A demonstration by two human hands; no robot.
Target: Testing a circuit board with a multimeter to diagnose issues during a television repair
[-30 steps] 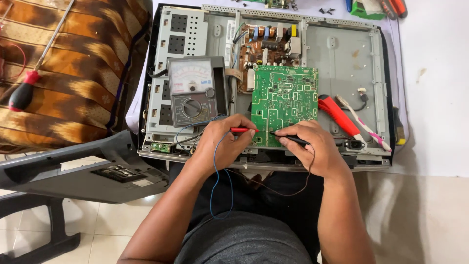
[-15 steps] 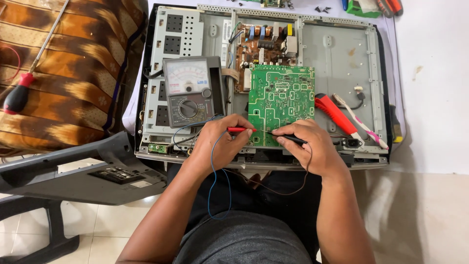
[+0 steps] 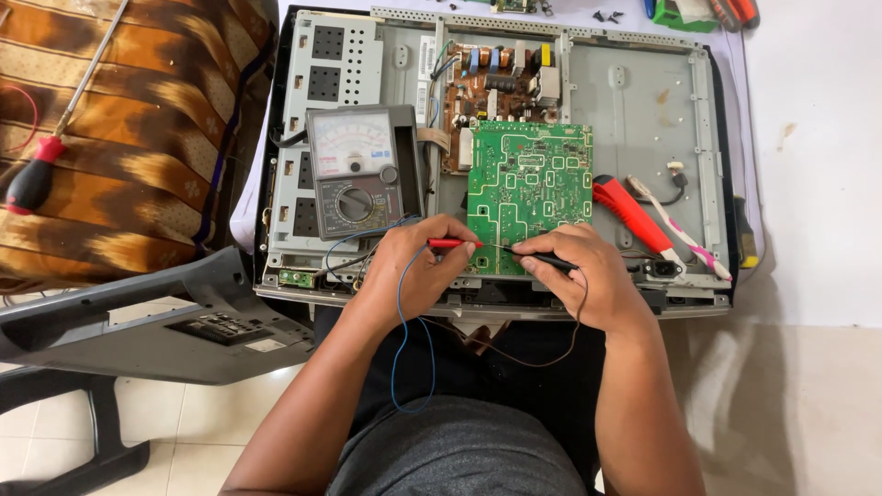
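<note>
Fingers pinch probes: L hand (image 3: pixel 415 266) red probe (image 3: pixel 452 243), R hand (image 3: pixel 588 276) black probe (image 3: pixel 549 262), tips on green board (image 3: pixel 528 188).

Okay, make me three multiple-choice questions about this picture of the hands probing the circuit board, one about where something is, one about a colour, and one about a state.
1. Where does the meter lie?
A. left of the green board
B. on the striped cushion
C. on the floor tiles

2. What colour is the probe in the left hand?
A. yellow
B. red
C. white

3. How is the black probe in the right hand placed?
A. lying loose on the floor
B. hanging by its wire
C. held with its tip at the board's lower edge

Answers: 1 A, the meter sits on the open metal chassis beside the board. 2 B, its handle is red. 3 C, the fingers grip it and the tip meets the board.
</note>
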